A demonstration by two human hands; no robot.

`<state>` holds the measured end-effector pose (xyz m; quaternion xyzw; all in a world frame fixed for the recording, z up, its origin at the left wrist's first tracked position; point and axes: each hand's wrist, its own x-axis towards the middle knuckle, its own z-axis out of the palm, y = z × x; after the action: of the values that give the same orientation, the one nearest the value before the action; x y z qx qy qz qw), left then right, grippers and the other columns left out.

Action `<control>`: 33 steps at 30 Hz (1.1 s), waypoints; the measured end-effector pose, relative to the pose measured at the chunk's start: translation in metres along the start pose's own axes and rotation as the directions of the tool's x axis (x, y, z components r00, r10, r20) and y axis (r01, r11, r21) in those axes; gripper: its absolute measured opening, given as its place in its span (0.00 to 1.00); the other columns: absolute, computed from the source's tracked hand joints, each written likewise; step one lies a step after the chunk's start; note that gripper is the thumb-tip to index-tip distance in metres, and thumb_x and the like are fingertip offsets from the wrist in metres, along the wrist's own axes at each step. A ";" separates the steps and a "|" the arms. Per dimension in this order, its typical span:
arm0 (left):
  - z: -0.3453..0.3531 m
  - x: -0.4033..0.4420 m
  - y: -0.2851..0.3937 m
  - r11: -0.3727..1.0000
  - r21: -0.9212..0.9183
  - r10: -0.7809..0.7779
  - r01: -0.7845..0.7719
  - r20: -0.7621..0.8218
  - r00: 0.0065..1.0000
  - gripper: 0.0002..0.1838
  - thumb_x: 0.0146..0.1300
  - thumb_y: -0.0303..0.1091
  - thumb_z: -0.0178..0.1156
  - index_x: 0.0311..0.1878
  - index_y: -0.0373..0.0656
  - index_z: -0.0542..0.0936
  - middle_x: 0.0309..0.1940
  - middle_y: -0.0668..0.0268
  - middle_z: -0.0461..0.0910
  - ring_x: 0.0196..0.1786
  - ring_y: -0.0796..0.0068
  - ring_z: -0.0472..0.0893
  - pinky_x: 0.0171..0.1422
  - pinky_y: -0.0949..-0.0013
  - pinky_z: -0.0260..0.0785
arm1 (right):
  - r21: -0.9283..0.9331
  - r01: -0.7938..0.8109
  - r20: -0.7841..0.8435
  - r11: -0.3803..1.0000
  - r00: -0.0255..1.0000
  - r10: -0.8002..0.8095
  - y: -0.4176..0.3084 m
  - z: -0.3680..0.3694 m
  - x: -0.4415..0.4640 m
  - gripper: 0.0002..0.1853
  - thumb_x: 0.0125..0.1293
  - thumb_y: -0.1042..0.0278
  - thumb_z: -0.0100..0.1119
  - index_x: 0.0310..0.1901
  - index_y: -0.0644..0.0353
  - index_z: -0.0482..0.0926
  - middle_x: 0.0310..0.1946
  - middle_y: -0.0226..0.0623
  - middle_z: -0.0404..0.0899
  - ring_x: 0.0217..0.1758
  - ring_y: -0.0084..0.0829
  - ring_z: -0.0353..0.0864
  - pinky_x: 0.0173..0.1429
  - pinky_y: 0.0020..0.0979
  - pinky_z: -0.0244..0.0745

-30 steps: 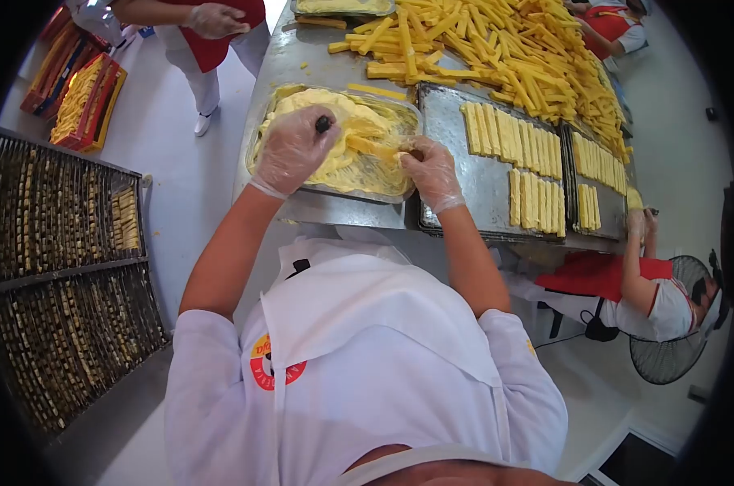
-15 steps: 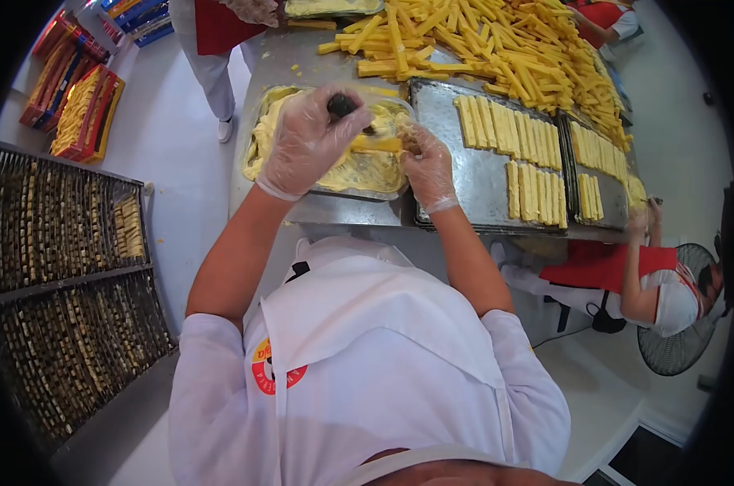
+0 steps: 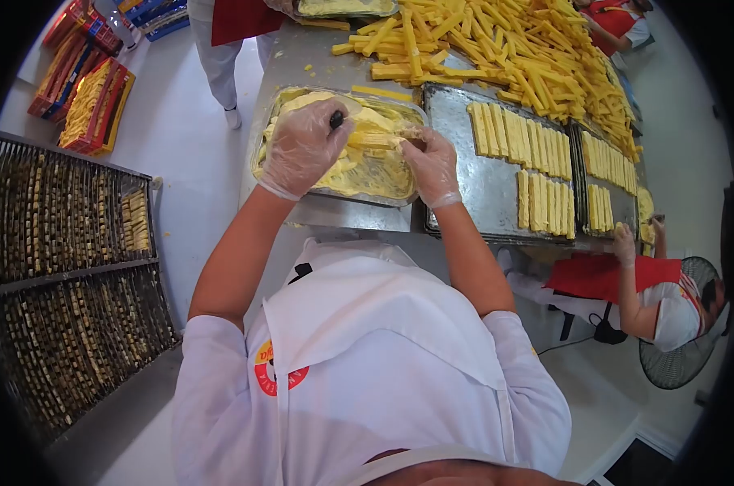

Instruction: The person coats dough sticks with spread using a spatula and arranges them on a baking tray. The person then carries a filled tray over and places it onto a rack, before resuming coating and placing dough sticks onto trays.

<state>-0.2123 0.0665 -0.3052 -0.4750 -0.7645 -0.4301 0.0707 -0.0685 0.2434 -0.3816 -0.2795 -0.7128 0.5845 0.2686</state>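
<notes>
My left hand, in a clear plastic glove, is closed around a spatula with a black handle; its blade is mostly hidden and blurred. Between the fingers of my gloved right hand is one end of a yellow cake stick, smeared with pale cream. Both hands are over a shallow pan of pale yellow cream. Right of the pan, a dark metal baking tray bears rows of cream-coated sticks.
A large pile of plain yellow sticks covers the table's far side. Another tray with coated sticks adjoins mine. A co-worker in a red apron is at the right, another person stands across. Left are a loaded rack and crates.
The view has shifted slightly, so the table appears further right. The spatula hand has turned a little and the stick shows more cream near my right fingers. The co-worker's hand has moved at the right.
</notes>
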 end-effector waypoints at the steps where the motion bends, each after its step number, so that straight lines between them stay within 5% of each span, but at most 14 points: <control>1: -0.002 0.000 0.003 0.999 0.004 0.036 -0.036 -0.015 0.999 0.08 0.62 0.29 0.68 0.40 0.36 0.81 0.29 0.58 0.82 0.31 0.65 0.83 0.39 0.67 0.75 | -0.023 0.010 -0.001 1.000 1.000 -0.010 0.001 0.000 0.002 0.14 0.56 0.72 0.64 0.44 0.65 0.85 0.32 0.40 0.86 0.34 0.30 0.84 0.44 0.31 0.78; 5: 0.013 -0.007 -0.015 0.997 -0.072 -0.040 0.038 -0.024 0.999 0.08 0.62 0.28 0.69 0.39 0.36 0.81 0.28 0.57 0.82 0.31 0.63 0.83 0.38 0.67 0.75 | -0.054 -0.023 -0.017 0.998 1.000 0.022 0.003 0.000 0.003 0.13 0.56 0.71 0.64 0.43 0.67 0.85 0.31 0.41 0.85 0.33 0.29 0.83 0.42 0.32 0.78; 9: 0.008 0.001 0.011 0.989 -0.116 0.085 -0.088 -0.034 0.996 0.08 0.63 0.28 0.69 0.41 0.37 0.80 0.29 0.64 0.82 0.32 0.76 0.82 0.38 0.71 0.75 | -0.005 -0.094 0.002 0.996 0.996 0.094 0.009 -0.001 0.003 0.12 0.62 0.75 0.63 0.46 0.68 0.83 0.35 0.36 0.83 0.34 0.23 0.81 0.41 0.26 0.79; 12: 0.011 0.007 0.018 0.775 -0.626 -0.176 0.088 -0.080 0.981 0.07 0.66 0.28 0.68 0.43 0.38 0.79 0.34 0.68 0.82 0.35 0.80 0.80 0.39 0.74 0.75 | 0.010 -0.144 0.013 0.990 0.990 0.144 0.010 0.000 0.000 0.11 0.64 0.77 0.63 0.49 0.68 0.81 0.38 0.34 0.83 0.35 0.21 0.80 0.40 0.24 0.79; 13: 0.009 0.007 0.012 0.696 -0.697 -0.276 0.171 -0.041 0.960 0.07 0.67 0.28 0.67 0.44 0.39 0.79 0.37 0.70 0.80 0.37 0.81 0.79 0.40 0.76 0.74 | 0.005 -0.151 0.003 0.989 0.989 0.151 0.008 0.002 0.000 0.12 0.65 0.77 0.63 0.49 0.69 0.81 0.38 0.35 0.83 0.35 0.21 0.80 0.40 0.24 0.80; 16: 0.008 0.003 -0.027 0.593 -0.721 -0.520 0.358 -0.004 0.854 0.07 0.66 0.29 0.67 0.39 0.37 0.79 0.27 0.69 0.79 0.32 0.83 0.76 0.38 0.74 0.71 | -0.024 -0.166 0.025 0.986 0.986 0.167 0.010 0.001 0.001 0.14 0.64 0.78 0.64 0.50 0.69 0.80 0.38 0.35 0.83 0.37 0.22 0.81 0.42 0.25 0.80; 17: 0.008 0.000 -0.045 0.912 -0.338 -0.287 0.230 -0.128 0.949 0.07 0.64 0.29 0.67 0.39 0.37 0.79 0.26 0.63 0.80 0.30 0.74 0.79 0.37 0.68 0.73 | -0.055 -0.108 0.009 0.993 0.994 0.109 0.016 0.001 0.002 0.15 0.63 0.79 0.64 0.51 0.69 0.80 0.39 0.35 0.83 0.38 0.23 0.81 0.44 0.25 0.80; 20: -0.001 -0.001 -0.019 0.999 0.000 -0.034 0.034 -0.097 0.995 0.06 0.64 0.30 0.67 0.39 0.38 0.81 0.27 0.62 0.82 0.29 0.69 0.81 0.38 0.66 0.74 | -0.098 0.028 -0.018 0.995 0.999 -0.030 0.033 0.002 0.001 0.19 0.58 0.81 0.65 0.53 0.67 0.80 0.41 0.36 0.83 0.42 0.25 0.82 0.47 0.26 0.79; 21: 0.002 0.001 -0.013 0.999 0.031 0.018 -0.018 -0.019 1.000 0.07 0.64 0.31 0.67 0.40 0.39 0.81 0.28 0.61 0.82 0.29 0.63 0.81 0.38 0.65 0.74 | -0.073 0.051 -0.018 0.996 0.998 -0.053 0.031 0.005 0.000 0.21 0.56 0.80 0.66 0.53 0.65 0.81 0.42 0.38 0.83 0.44 0.26 0.83 0.48 0.27 0.80; 24: 0.001 0.009 0.016 0.991 -0.063 0.123 -0.122 0.021 0.992 0.08 0.63 0.31 0.68 0.39 0.37 0.81 0.27 0.61 0.81 0.30 0.68 0.81 0.38 0.67 0.74 | -0.036 0.102 -0.017 0.994 0.995 -0.102 0.019 0.011 -0.002 0.25 0.53 0.82 0.66 0.56 0.62 0.80 0.44 0.39 0.83 0.45 0.28 0.84 0.49 0.28 0.81; 26: 0.002 0.012 0.023 0.912 -0.410 -0.031 0.020 -0.021 0.999 0.08 0.64 0.30 0.68 0.41 0.37 0.80 0.30 0.65 0.82 0.32 0.75 0.81 0.40 0.70 0.76 | -0.013 0.110 -0.033 0.994 0.993 -0.111 0.012 0.013 -0.007 0.27 0.53 0.84 0.65 0.58 0.61 0.79 0.44 0.38 0.83 0.46 0.28 0.84 0.50 0.28 0.81; 29: -0.002 0.016 0.025 0.533 -0.821 -0.326 0.206 0.026 0.945 0.08 0.67 0.29 0.66 0.45 0.38 0.79 0.38 0.68 0.81 0.37 0.79 0.81 0.42 0.75 0.77 | 0.012 0.102 -0.083 0.995 0.992 -0.101 0.005 0.015 -0.011 0.27 0.54 0.84 0.64 0.58 0.61 0.79 0.44 0.38 0.83 0.45 0.28 0.84 0.50 0.29 0.81; 32: 0.003 0.009 -0.018 0.484 -0.776 -0.548 0.403 0.090 0.832 0.08 0.68 0.29 0.66 0.44 0.37 0.79 0.37 0.68 0.81 0.37 0.79 0.81 0.42 0.76 0.77 | -0.045 0.076 -0.108 0.996 0.991 -0.080 0.002 0.013 -0.013 0.27 0.55 0.83 0.64 0.59 0.60 0.79 0.44 0.37 0.83 0.44 0.28 0.84 0.49 0.29 0.81; 33: 0.004 0.008 -0.026 0.659 -0.659 -0.475 0.362 0.008 0.880 0.08 0.67 0.31 0.66 0.42 0.38 0.80 0.33 0.66 0.81 0.34 0.78 0.81 0.41 0.74 0.77 | -0.097 0.074 -0.098 0.993 0.992 -0.084 0.001 0.011 -0.013 0.27 0.55 0.83 0.64 0.59 0.60 0.78 0.43 0.37 0.83 0.43 0.28 0.84 0.49 0.29 0.81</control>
<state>-0.2357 0.0703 -0.3185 -0.2432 -0.6501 -0.7072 -0.1346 -0.0672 0.2264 -0.3852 -0.2928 -0.7352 0.5244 0.3143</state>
